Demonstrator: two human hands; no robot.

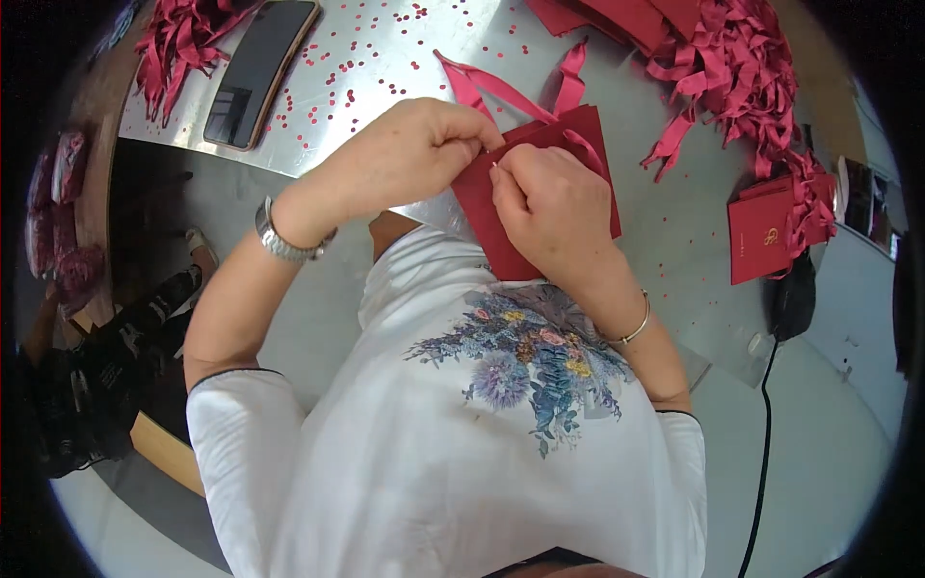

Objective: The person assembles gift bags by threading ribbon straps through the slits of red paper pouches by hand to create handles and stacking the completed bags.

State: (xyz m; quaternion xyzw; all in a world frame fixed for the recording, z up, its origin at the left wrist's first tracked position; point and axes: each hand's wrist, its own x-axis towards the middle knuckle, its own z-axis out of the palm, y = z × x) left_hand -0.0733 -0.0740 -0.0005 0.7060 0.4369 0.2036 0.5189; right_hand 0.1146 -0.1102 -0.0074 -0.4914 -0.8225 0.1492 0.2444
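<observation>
A dark red paper bag [496, 226] lies tilted at the table's near edge, in front of my body. My left hand [424, 149] is closed at the bag's upper left edge, its fingertips pinching there. Over the bag rests my right hand [554, 207], thumb and forefinger pressed together; a tiny pale tip shows between them, too small to name. A pinkish-red ribbon [501, 91] loops up from the bag's top, beyond both hands. My fingers hide part of the bag's top edge.
A phone [260, 72] lies at the far left, beside a bunch of ribbons [183, 48]. Red paper dots [352, 67] are scattered over the metal table. At right are a ribbon heap [737, 67], finished-looking red bags [756, 236] and a black cable [766, 433].
</observation>
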